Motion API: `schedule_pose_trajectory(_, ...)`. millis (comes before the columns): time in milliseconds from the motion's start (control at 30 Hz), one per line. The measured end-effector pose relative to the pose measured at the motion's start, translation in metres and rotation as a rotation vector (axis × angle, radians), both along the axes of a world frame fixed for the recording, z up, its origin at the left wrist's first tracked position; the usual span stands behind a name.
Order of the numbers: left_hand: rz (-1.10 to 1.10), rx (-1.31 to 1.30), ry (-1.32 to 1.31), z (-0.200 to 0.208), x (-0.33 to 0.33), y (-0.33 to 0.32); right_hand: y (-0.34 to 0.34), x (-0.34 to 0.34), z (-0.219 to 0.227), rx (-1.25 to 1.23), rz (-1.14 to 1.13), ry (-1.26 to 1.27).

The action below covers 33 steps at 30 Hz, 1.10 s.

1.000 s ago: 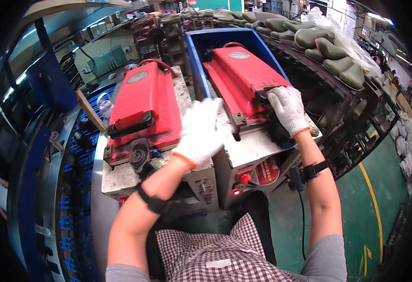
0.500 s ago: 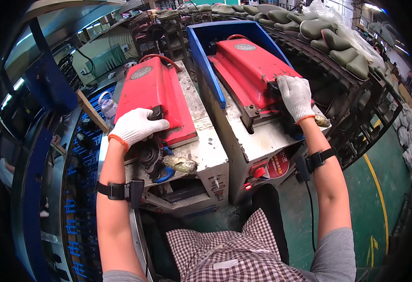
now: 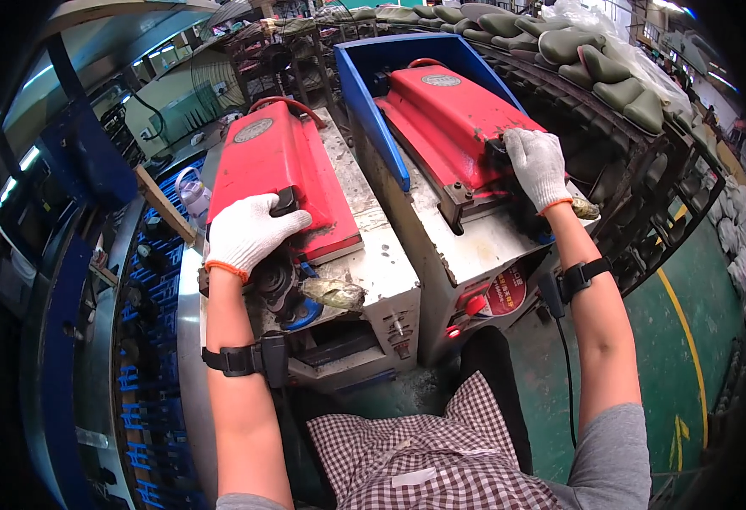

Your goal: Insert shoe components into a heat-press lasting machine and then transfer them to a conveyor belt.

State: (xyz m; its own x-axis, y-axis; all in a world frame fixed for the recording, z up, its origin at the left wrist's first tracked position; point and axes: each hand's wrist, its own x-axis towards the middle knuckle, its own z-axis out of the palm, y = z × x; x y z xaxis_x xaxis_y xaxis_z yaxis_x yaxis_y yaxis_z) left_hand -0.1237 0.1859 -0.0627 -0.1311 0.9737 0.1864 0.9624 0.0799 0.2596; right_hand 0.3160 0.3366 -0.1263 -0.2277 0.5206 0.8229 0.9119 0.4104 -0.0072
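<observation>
Two machines with red covers stand side by side before me. My left hand (image 3: 249, 234), in a white knit glove with an orange cuff, is closed around the black handle (image 3: 285, 201) at the near end of the left red cover (image 3: 262, 161). Its thumb points right across the cover. On the right, my gloved right hand (image 3: 538, 167) wraps round the dark handle (image 3: 497, 156) at the near end of the other red cover (image 3: 449, 115); most of that handle is hidden. Below my left hand are a dark round knob (image 3: 272, 285) and a worn wrapped lever (image 3: 334, 293).
A blue guard (image 3: 373, 119) surrounds the right machine. Behind it at right, a rack holds several olive-green shoe-like pieces (image 3: 572, 47). A red switch (image 3: 473, 304) sits on the right machine's front. A pale bottle (image 3: 192, 194) and blue-pegged rack (image 3: 147, 340) are at left.
My left forearm has swung right and now stands more upright. Both hands stay at the handles, and the whole view has shifted slightly. Both covers look as before.
</observation>
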Motion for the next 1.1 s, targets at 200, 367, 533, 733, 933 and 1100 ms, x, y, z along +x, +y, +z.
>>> schedule_pose_trajectory(200, -0.020, 0.023, -0.010, -0.0060, -0.0006, 0.0041, -0.0038, 0.0024, 0.0011, -0.013, -0.009, -0.023)
schedule_pose_trajectory(367, -0.023, 0.037, -0.031, -0.0069, -0.0006, 0.0027, -0.0030, 0.0019, 0.0004, -0.005, -0.015, -0.022)
schedule_pose_trajectory(533, -0.007, 0.042, 0.024, -0.0024, 0.0010, -0.0010, -0.0014, -0.0007, 0.0009, -0.016, -0.001, -0.007)
schedule_pose_trajectory(733, -0.030, 0.050, 0.018, -0.0049, 0.0011, 0.0033, -0.0041, 0.0040, 0.0014, -0.051, -0.024, 0.027)
schedule_pose_trajectory(933, -0.010, 0.068, -0.001, -0.0079, 0.0000, 0.0012, -0.0057, -0.0005, 0.0032, -0.054, 0.003, 0.049)
schedule_pose_trajectory(1100, -0.026, 0.070, -0.012, -0.0069, 0.0009, -0.0002, -0.0071, -0.0008, 0.0040, -0.049, 0.000, 0.044)
